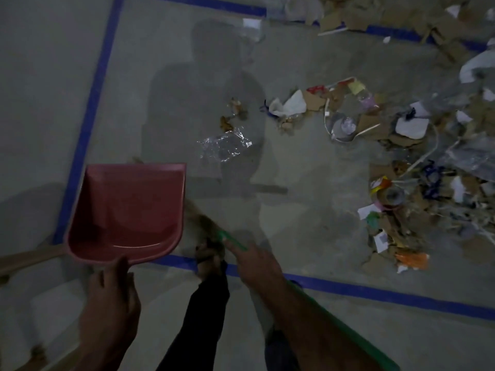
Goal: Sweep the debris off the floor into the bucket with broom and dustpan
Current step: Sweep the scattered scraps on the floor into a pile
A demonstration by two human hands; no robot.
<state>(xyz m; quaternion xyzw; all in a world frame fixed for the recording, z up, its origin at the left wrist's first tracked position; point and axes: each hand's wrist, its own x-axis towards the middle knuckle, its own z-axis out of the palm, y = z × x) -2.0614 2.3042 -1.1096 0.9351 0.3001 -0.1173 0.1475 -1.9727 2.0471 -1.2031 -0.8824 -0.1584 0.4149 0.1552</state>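
A dim concrete floor [308,210], marked off by blue tape lines [88,124], is seen from above. A pink dustpan [128,210] is held at the near left, its rear edge gripped by the left hand [112,295]; the pan appears empty. The green handle of a broom [233,241] is grasped by the right hand [257,266], with the blurred bristles just right of the dustpan. A large heap of debris [417,162], made up of cardboard scraps, paper and plastic, is spread along the right and far right. A crumpled clear plastic sheet [225,147] lies alone near the centre. No bucket can be seen. Most of the sweeping is judged to remain, with little or nothing yet collected.
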